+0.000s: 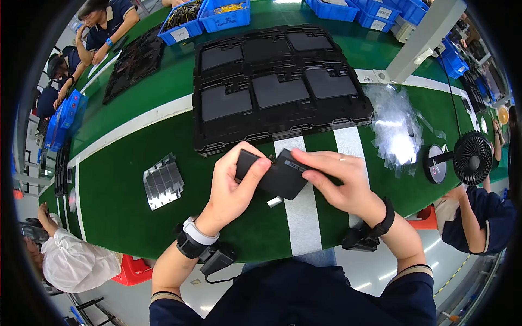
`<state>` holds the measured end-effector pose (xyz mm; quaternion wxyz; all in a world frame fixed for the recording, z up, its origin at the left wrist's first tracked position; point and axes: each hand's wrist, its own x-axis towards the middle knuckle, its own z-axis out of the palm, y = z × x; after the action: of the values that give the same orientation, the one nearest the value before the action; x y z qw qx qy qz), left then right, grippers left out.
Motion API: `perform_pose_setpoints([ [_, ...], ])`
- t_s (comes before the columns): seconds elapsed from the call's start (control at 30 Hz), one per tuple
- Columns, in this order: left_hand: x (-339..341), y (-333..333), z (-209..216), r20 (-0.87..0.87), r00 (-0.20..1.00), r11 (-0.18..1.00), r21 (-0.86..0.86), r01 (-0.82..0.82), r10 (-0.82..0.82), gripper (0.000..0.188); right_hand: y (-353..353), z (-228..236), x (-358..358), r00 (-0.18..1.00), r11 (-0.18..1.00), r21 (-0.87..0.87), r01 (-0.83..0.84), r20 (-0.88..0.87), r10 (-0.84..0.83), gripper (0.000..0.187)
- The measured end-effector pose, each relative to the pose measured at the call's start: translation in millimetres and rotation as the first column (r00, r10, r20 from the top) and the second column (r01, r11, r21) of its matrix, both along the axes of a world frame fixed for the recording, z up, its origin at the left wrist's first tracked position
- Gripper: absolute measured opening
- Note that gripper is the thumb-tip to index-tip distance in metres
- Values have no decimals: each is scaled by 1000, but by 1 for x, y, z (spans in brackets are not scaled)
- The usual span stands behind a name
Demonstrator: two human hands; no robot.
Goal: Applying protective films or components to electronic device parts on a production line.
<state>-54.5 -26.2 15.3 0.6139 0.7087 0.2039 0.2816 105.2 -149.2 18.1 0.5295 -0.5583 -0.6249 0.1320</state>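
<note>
Above the table's near part, both my hands hold a flat black L-shaped piece (pixel 287 182) that looks like a battery pack. My left hand (pixel 234 182) pinches its left arm between thumb and fingers. My right hand (pixel 342 182) grips its upper right corner, where a small grey printed strip shows. A tiny connector-like part sits in the notch between the two arms. Just below the piece, a small silvery strip (pixel 275 201) lies on the green mat. Farther off, a black moulded tray (pixel 283 127) carries several similar dark grey flat pieces (pixel 280 91) in its pockets.
A sheet of silvery labels (pixel 163 182) lies at left. Clear plastic films (pixel 397 127) are heaped at right, beside a small black fan (pixel 472 157). Blue bins (pixel 225 19) line the far side. A grey post (pixel 427 41) rises at right. Other people sit around the table.
</note>
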Motion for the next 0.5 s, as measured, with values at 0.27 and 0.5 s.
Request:
perform_pose_setpoints([
  [0.27,2,2,-4,38,999,998,68,-9,6,11,-1,4,13,647,935,-190,-299,-761,52,20],
  [0.5,4,0,-1,18,1000,978,207,-24,21,9,1,-8,12,808,917,-342,-204,-589,-40,12],
])
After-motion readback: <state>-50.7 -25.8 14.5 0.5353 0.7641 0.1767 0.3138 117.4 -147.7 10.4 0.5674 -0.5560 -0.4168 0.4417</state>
